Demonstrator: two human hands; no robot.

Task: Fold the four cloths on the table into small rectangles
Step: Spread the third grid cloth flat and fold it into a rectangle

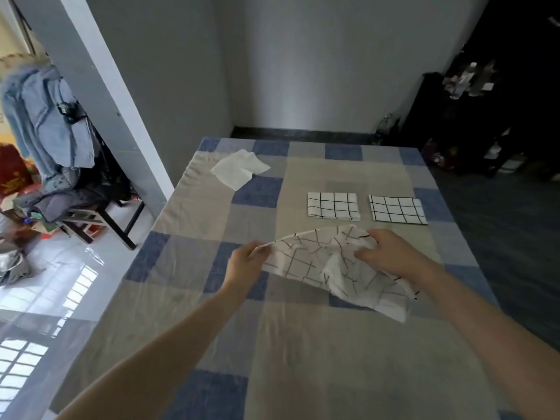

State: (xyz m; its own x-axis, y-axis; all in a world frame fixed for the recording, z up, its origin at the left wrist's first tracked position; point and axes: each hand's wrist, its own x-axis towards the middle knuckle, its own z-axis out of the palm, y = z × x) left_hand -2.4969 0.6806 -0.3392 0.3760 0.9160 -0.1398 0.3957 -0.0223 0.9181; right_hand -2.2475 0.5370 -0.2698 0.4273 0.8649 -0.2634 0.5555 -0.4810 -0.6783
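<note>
Table [194, 313] — covered with a patchwork cloth of blue, grey and beige squares, seen from its near edge. Checked cloth, unfolded [339, 268]: white with thin dark grid lines, crumpled and lifted off the table near its middle, held between both hands and sagging toward the right edge. Left hand [247, 262]: fingers curled, pinching the cloth's left corner. Right hand [391, 253]: fingers curled round the bunched upper right part of the same cloth. Folded checked cloth, left one [333, 206]: a small flat rectangle lying beyond the hands, toward the far edge. Folded checked cloth, right one [397, 210]: a like rectangle just beside the first, apart from it, nearer the right edge. Plain white cloth [239, 168]: loosely laid, unfolded and slightly rumpled, near the far left corner, well apart from the others. Off the table — a chair [100, 219] heaped with blue and grey clothing stands on the glossy floor to the left, beside a grey pillar [115, 95]; dark shelving [472, 122] with small items stands at far right.
</note>
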